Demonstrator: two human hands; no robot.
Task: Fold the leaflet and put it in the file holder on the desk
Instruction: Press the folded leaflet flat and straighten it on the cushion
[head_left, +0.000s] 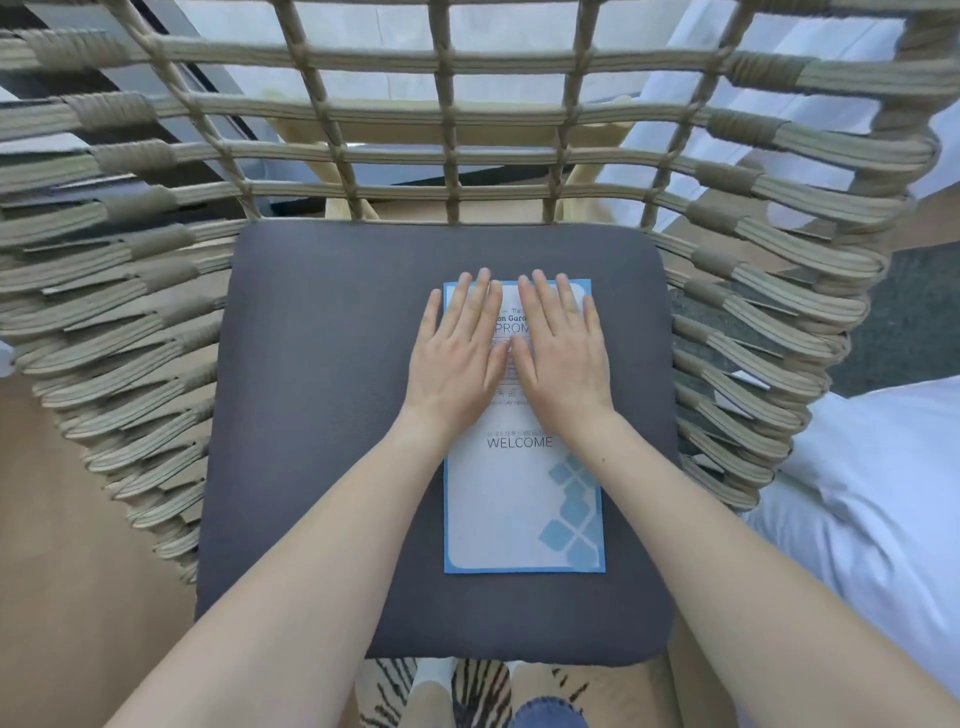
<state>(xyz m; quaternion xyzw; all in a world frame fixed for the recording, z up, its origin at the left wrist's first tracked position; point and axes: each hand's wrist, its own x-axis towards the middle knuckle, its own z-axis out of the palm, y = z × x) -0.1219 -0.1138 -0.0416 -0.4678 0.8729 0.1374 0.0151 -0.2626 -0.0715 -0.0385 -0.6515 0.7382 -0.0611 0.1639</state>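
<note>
Pressing "WELCOME" leaflet (522, 499), both hands flat

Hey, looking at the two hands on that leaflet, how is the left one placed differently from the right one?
The left hand lies partly off the leaflet, its outer fingers over the grey cushion; the right hand sits almost wholly on the paper. The left hand covers the leaflet's upper left corner, while the upper right corner shows beyond the right hand. Both lie flat, palms down, fingers extended, on the leaflet's upper half, thumbs nearly meeting.
</note>
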